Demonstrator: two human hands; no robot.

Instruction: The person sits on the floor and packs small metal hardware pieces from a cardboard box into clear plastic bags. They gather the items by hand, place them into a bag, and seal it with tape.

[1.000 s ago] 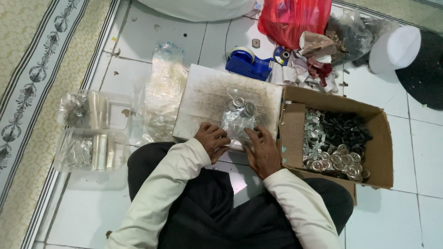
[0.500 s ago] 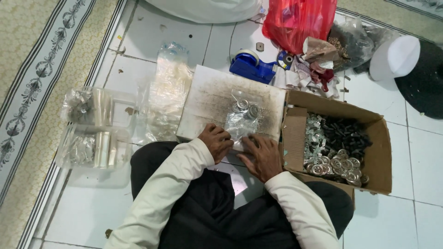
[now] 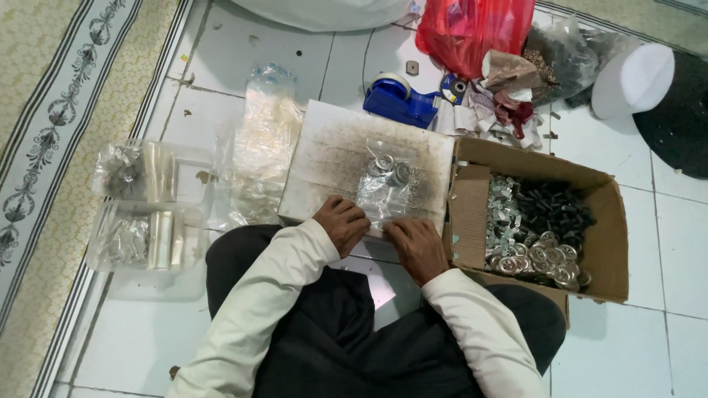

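one cardboard box (image 3: 608,221), two plastic tubs (image 3: 188,158)

Small bag's (image 3: 383,188) near edge hidden under both hands (image 3: 380,232), red bag (image 3: 472,29) cut off at top edge

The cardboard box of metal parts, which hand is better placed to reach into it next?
Probably the right hand: it lies right beside the cardboard box, while the left hand sits on the far side of the clear bag both hands press.

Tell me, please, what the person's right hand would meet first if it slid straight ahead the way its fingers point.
The right hand points up and slightly left across the worn board. It would likely first meet the small clear bag that its fingertips already touch, then the metal rings inside it.
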